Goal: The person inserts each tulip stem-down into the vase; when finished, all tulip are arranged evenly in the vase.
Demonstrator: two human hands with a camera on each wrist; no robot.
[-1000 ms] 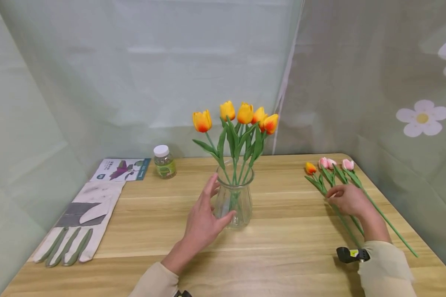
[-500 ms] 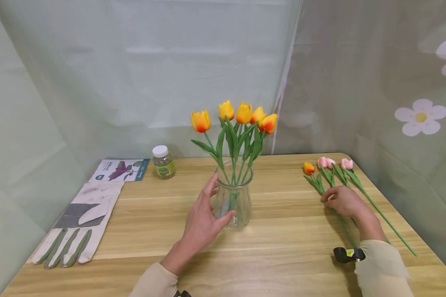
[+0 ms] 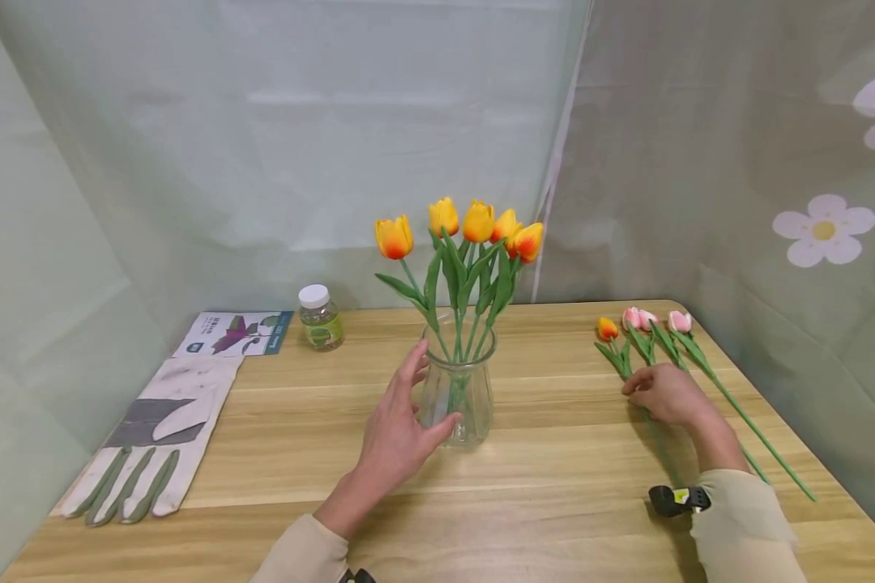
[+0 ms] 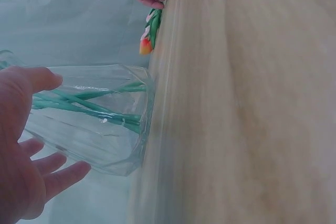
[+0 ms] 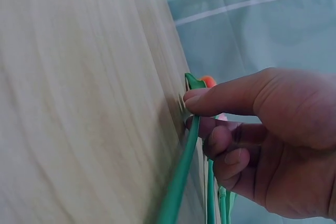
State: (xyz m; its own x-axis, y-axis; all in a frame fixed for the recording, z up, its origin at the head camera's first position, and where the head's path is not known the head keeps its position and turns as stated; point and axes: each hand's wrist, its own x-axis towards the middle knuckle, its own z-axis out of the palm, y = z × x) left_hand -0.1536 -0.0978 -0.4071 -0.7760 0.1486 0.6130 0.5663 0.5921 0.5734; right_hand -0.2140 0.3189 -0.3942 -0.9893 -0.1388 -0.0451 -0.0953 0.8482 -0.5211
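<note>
A clear glass vase (image 3: 458,405) stands mid-table with several yellow-orange tulips (image 3: 479,222) in it, their green stems showing through the glass. My left hand (image 3: 397,425) is at its left side, fingers spread, the index finger near the rim and the thumb across the front; the left wrist view shows the fingers loosely extended along the glass (image 4: 100,145). At the right, my right hand (image 3: 667,394) pinches the green stem (image 5: 181,177) of an orange tulip (image 3: 608,329) between thumb and index finger, low over the table. Its other fingers are curled.
Several pink tulips (image 3: 679,321) lie beside the right hand, stems toward the table's right edge. A white-lidded jar (image 3: 322,324) stands at the back left. Near it lie a printed card (image 3: 236,334) and a white-and-grey work glove (image 3: 168,421). Fabric walls (image 3: 408,121) surround the table.
My right hand has shifted slightly left, bringing the orange tulip's stem away from the pink ones. The left hand and the vase hold their place.
</note>
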